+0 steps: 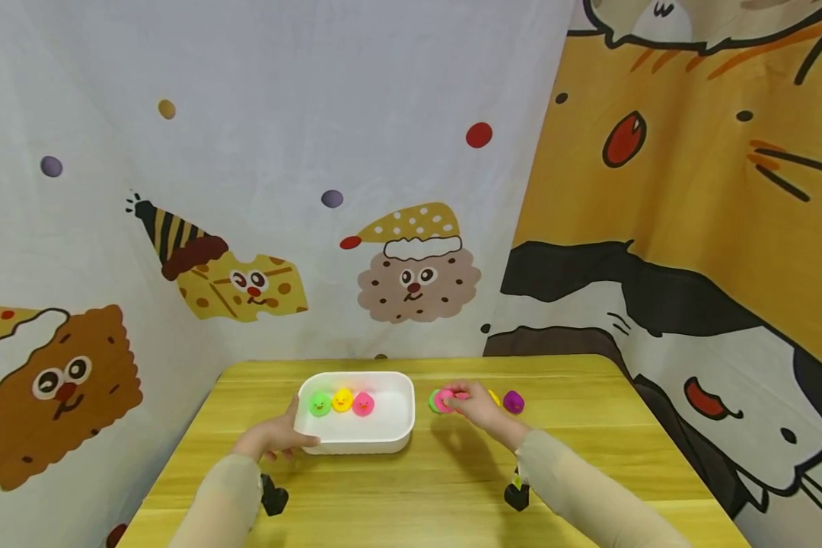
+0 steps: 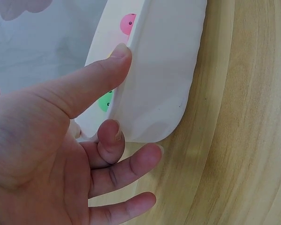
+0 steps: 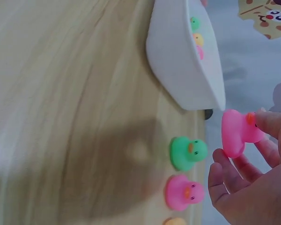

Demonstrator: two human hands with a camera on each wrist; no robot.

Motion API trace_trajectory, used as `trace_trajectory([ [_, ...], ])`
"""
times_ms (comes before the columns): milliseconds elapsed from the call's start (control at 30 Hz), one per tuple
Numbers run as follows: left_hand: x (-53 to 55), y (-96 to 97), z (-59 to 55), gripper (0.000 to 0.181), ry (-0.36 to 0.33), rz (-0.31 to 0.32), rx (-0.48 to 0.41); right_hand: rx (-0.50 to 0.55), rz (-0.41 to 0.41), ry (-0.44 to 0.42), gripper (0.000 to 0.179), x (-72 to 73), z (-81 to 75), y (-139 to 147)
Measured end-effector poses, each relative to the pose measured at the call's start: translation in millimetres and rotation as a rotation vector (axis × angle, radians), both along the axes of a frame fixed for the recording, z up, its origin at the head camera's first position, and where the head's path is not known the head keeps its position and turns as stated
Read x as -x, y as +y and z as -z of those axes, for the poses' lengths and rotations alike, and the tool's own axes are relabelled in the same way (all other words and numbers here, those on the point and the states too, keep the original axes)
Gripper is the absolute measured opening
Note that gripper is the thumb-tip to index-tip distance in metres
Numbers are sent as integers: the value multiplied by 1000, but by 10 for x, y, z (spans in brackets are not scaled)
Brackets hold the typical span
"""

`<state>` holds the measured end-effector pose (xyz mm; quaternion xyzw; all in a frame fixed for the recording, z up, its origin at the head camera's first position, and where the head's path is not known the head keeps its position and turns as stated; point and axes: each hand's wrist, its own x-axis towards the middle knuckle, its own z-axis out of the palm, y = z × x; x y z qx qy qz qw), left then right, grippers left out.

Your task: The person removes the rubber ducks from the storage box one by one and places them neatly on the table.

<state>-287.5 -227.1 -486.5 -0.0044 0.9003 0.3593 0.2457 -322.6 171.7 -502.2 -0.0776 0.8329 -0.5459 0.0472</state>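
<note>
My left hand point(image 1: 272, 435) grips the left end of a white plastic tub point(image 1: 390, 434), its thumb over the rim point(image 2: 126, 61). Inside the tub sit a green rubber duck point(image 1: 320, 404), a yellow one point(image 1: 342, 399) and a pink one point(image 1: 364, 404). Between thumb and fingers, my right hand point(image 1: 481, 407) pinches another pink rubber duck point(image 3: 239, 133), held just right of the tub. Below it on the table are a green duck point(image 3: 188, 153) and a pink duck point(image 3: 183, 192). The right hand partly hides a yellow duck point(image 1: 495, 398) in the head view.
A purple duck point(image 1: 514, 402) lies right of the right hand on the wooden table point(image 1: 383, 502). Behind the table's back edge hangs a printed cloth point(image 1: 397, 114). Dark objects point(image 1: 274, 495) show by both wrists.
</note>
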Motion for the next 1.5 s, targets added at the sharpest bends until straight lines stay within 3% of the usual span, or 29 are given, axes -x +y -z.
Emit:
trace_trajectory([
  [200, 3, -6, 3, 117, -1, -4, -1, 38, -6, 8, 30, -71, 162, 65],
  [367, 5, -6, 14, 117, -2, -11, 0, 11, -26, 30, 28, -125, 297, 102],
  [500, 2, 2, 5, 117, 1, -9, -2, -36, -52, 56, 27, -124, 388, 143],
  [667, -12, 2, -1, 116, -2, -10, -6, -13, -79, 54, 29, -98, 475, 178],
  [1100, -3, -7, -21, 116, -5, 9, -2, -51, -165, 40, 29, -124, 509, 147],
  [1500, 13, -19, 14, 118, 3, -3, -3, -89, -189, 30, 27, -119, 541, 63],
])
